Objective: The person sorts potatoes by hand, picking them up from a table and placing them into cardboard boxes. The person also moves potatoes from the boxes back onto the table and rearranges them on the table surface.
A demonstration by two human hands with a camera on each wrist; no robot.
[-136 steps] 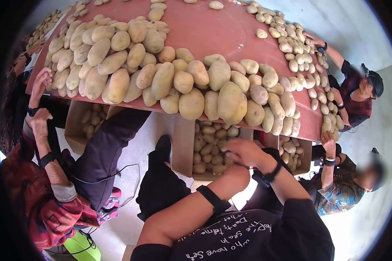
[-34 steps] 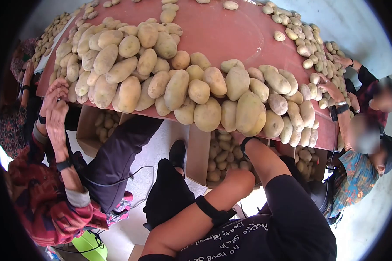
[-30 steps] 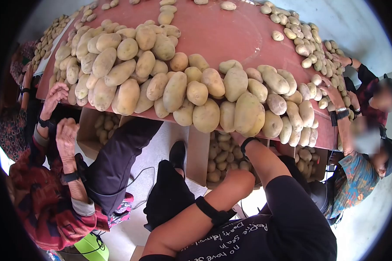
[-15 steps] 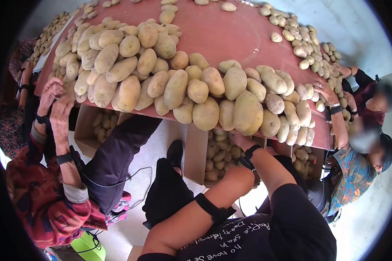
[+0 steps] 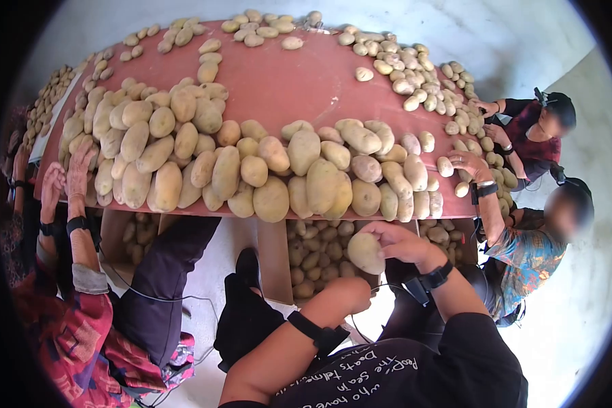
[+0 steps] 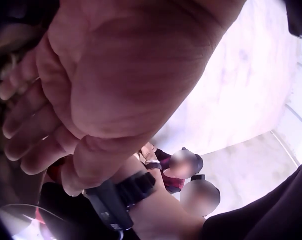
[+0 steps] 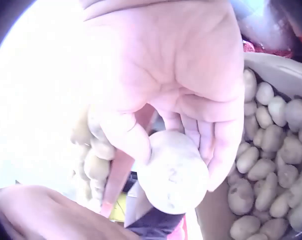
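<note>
My right hand (image 5: 406,243) pinches a pale, rounded potato (image 5: 366,253) between thumb and fingers, just below the table's near edge. In the right wrist view the potato (image 7: 173,172) hangs at the fingertips beneath the palm. A cardboard box (image 5: 273,262) full of potatoes stands under the edge, right behind that hand. My left hand (image 5: 350,296) hangs bent down at the wrist in front of this box. In the left wrist view the left palm (image 6: 116,85) faces the camera, fingers loosely bent and nothing in them.
Large potatoes (image 5: 272,197) are heaped along the red table's (image 5: 285,75) near edge. More boxes of potatoes stand to either side below. At left, another person's hands (image 5: 78,170) touch the heap; at right, another hand (image 5: 468,163) reaches among potatoes. A cable (image 5: 183,298) trails at left.
My right hand, earlier down at the box under the table edge, has risen towards me with a potato in it. My left hand stays put. The head view has shifted; the neighbours' hands have moved.
</note>
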